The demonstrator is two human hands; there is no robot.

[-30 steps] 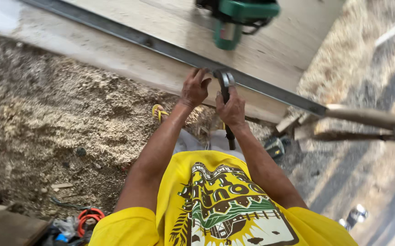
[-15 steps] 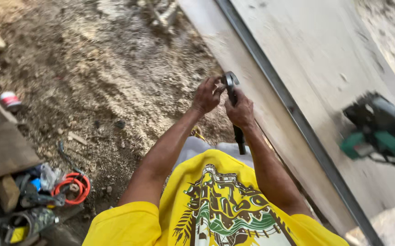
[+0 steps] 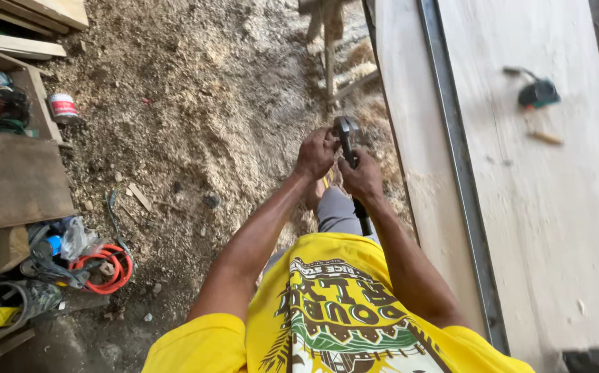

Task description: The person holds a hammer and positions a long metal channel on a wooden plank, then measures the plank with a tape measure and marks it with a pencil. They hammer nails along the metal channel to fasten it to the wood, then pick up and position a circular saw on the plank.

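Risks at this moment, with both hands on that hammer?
1. The left hand has fingers at the hammer head, so a slip may pinch them.
2. The foot below looks bare or sandalled, so a dropped hammer could hit it.
3. The orange cord lies on the sawdust floor, a likely trip hazard.

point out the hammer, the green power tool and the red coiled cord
hammer [image 3: 346, 129], head view, on its metal head
green power tool [image 3: 538, 93], head view, on its body
red coiled cord [image 3: 106, 271], head view, on the coil

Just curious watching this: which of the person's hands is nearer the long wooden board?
Right. The right hand grips the hammer handle beside the board; the left hand is farther off.
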